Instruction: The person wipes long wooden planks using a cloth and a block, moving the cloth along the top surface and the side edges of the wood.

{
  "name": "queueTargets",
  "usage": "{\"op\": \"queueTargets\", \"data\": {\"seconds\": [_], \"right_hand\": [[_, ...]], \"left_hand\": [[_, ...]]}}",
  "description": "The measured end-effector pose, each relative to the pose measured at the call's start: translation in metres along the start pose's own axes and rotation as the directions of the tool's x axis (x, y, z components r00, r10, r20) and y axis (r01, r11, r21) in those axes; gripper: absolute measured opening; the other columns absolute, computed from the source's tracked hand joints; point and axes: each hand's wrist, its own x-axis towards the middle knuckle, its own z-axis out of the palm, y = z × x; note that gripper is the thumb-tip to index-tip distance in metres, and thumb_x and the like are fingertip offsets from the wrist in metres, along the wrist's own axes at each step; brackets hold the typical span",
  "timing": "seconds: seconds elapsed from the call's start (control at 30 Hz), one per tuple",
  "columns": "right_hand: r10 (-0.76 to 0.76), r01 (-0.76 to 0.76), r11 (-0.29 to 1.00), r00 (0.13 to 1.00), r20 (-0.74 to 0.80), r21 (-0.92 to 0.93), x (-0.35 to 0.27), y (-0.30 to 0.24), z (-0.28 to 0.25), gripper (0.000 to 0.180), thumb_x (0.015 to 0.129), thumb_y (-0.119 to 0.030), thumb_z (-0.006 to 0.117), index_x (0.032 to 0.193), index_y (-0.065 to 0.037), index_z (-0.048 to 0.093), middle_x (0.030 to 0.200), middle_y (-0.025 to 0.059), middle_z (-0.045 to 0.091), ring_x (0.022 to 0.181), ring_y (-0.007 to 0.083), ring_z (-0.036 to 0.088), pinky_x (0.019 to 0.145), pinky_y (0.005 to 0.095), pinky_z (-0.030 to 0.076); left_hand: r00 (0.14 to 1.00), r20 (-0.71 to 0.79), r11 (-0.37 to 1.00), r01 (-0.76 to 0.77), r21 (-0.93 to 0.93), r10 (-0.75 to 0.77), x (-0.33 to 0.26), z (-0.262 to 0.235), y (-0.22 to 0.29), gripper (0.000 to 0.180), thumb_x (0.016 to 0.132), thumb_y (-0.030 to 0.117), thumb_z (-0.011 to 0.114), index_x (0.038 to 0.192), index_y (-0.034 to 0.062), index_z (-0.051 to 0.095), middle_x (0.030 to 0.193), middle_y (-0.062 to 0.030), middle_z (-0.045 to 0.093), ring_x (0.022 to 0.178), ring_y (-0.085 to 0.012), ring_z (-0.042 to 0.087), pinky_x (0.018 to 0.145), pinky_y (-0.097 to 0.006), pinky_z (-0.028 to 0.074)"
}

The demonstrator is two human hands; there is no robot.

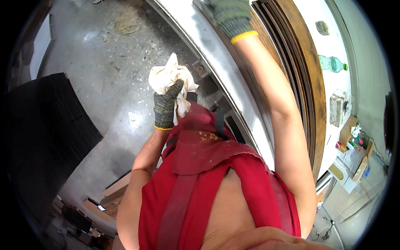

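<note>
My left hand [165, 107], in a dark green knitted glove with a yellow cuff edge, is closed round a bunched white cloth [160, 80]. It holds the cloth over the floor, just left of the white table's edge. My right hand [231, 16], gloved the same way, is stretched far forward over the table, above or on the long dark brown strips [291, 54] lying there. Motion smears it and the picture's top edge cuts off its fingers, so what it touches cannot be made out. A red apron [200, 150] covers my front.
On the white table [331, 83], right of the strips, are a green plastic bottle [332, 63] on its side, a small glass container [322, 28] and a clear block-like box [337, 109]. An open box [354, 154] holds small items. Black sheeting [46, 129] stands left on the grey floor [104, 54].
</note>
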Motion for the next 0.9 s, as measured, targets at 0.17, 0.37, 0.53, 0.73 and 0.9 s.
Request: {"op": "queueTargets", "data": {"seconds": [0.17, 0.37, 0.53, 0.73, 0.9], "right_hand": [[0.074, -0.022, 0.978, 0.968, 0.242, -0.210, -0.121, 0.005, -0.097, 0.037, 0.085, -0.037, 0.065, 0.119, -0.021, 0.063, 0.098, 0.0114, 0.061, 0.081, 0.0279, 0.059, 0.067, 0.0439, 0.045], [0.077, 0.012, 0.964, 0.942, 0.326, -0.264, -0.153, -0.002, -0.134, 0.039, 0.085, -0.036, 0.068, 0.121, -0.022, 0.063, 0.105, 0.0103, 0.061, 0.091, 0.0275, 0.058, 0.071, 0.0422, 0.046], [0.037, 0.042, 0.958, 0.963, 0.266, -0.284, -0.065, 0.009, -0.076, 0.033, 0.087, -0.033, 0.068, 0.119, -0.024, 0.066, 0.101, 0.0068, 0.063, 0.086, 0.0268, 0.060, 0.070, 0.0401, 0.047], [-0.031, 0.088, 0.988, 0.919, 0.394, -0.130, 0.023, -0.008, -0.032, 0.021, 0.085, -0.024, 0.057, 0.100, -0.012, 0.066, 0.094, 0.0156, 0.062, 0.091, 0.0329, 0.060, 0.074, 0.0450, 0.046], [-0.114, 0.169, 0.973, 0.945, 0.307, -0.158, -0.025, 0.012, -0.081, 0.021, 0.084, -0.021, 0.059, 0.101, -0.013, 0.067, 0.097, 0.0139, 0.062, 0.090, 0.0313, 0.060, 0.076, 0.0451, 0.045]], "left_hand": [[0.996, 0.092, 1.000, 0.015, -0.001, -0.015, 0.001, 0.011, 0.002, 0.040, 0.085, 0.009, 0.073, 0.122, 0.0028, 0.059, 0.106, -0.0046, 0.065, 0.092, -0.0125, 0.062, 0.080, -0.026, 0.049], [0.990, 0.108, 0.995, 0.088, 0.056, -0.093, 0.006, 0.006, 0.007, 0.046, 0.086, 0.006, 0.070, 0.129, 0.0037, 0.055, 0.113, -0.0051, 0.063, 0.101, -0.0141, 0.062, 0.088, -0.027, 0.050], [0.988, 0.152, 1.000, -0.006, -0.007, 0.007, 0.008, 0.021, 0.009, 0.030, 0.086, 0.008, 0.072, 0.114, 0.0010, 0.065, 0.100, -0.0066, 0.068, 0.085, -0.0116, 0.064, 0.072, -0.026, 0.052], [0.999, 0.047, 0.999, 0.002, -0.036, 0.000, 0.006, 0.005, 0.003, 0.032, 0.084, 0.010, 0.076, 0.113, 0.0013, 0.065, 0.099, -0.0034, 0.067, 0.085, -0.0109, 0.063, 0.074, -0.025, 0.051], [0.994, 0.105, 0.998, 0.009, 0.067, -0.016, 0.005, 0.007, 0.000, 0.030, 0.084, 0.012, 0.076, 0.110, 0.0017, 0.067, 0.100, -0.0043, 0.067, 0.087, -0.0107, 0.062, 0.076, -0.027, 0.050]]}}
